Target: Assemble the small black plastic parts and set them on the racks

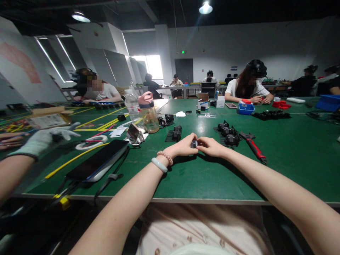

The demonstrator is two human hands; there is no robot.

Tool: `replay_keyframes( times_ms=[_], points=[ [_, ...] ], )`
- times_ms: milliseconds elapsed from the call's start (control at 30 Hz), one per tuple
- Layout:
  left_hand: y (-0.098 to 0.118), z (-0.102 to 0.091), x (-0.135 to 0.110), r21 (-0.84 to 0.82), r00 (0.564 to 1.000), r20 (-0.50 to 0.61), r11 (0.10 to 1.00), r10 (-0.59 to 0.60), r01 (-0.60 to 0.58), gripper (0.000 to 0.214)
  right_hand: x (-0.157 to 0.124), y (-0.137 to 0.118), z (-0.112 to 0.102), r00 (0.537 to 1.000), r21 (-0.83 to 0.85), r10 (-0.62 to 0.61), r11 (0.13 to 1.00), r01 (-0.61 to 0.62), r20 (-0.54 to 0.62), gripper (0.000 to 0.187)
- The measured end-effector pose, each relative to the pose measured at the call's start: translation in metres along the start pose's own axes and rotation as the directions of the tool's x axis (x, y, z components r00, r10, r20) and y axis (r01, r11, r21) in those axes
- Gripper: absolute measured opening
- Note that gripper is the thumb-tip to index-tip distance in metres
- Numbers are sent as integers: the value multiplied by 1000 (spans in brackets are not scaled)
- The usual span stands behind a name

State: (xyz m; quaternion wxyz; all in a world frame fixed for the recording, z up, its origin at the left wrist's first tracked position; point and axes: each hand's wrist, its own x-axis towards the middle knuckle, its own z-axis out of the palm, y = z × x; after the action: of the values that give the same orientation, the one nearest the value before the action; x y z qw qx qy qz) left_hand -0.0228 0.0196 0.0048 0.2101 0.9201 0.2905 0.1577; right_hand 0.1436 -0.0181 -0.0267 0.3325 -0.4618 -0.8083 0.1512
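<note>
A small dark grey part (pixel 194 143) is held between my two hands above the green table (pixel 170 177); its exact kind is too small to tell. My left hand (pixel 186 144), with a beaded bracelet and a pale bangle at the wrist, closes around its left side. From the right, my right hand (pixel 211 146) pinches the same part with its fingertips. Black parts with comb-like pieces (pixel 175 133) lie just beyond my left hand. A larger group of similar black parts (pixel 227 134) sits past my right hand, beside a red-handled adjustable wrench (pixel 254 147).
On the left are a pink-lidded bottle (pixel 149 115), a clear bottle (pixel 132 106), a power bank-like black slab (pixel 99 161) with cables, and a co-worker's gloved hand (pixel 49 140). Farther back stand a blue bin (pixel 246 108) and small boxes (pixel 203 102). Other people sit across the table.
</note>
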Motion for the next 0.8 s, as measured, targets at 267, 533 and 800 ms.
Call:
replay_keyframes(
  times_ms=[267,533,800],
  points=[
    [0,0,0,4,1000,-4,1000,13,-13,41,0,0,0,1000,-13,-8,1000,8,0,21],
    [5,-1,-1,-2,1000,0,1000,-15,15,41,0,1,1,1000,7,-7,1000,7,-6,21],
    [4,-1,-1,7,1000,-1,1000,-11,11,41,0,0,0,1000,-20,-7,1000,7,-1,21]
  ],
)
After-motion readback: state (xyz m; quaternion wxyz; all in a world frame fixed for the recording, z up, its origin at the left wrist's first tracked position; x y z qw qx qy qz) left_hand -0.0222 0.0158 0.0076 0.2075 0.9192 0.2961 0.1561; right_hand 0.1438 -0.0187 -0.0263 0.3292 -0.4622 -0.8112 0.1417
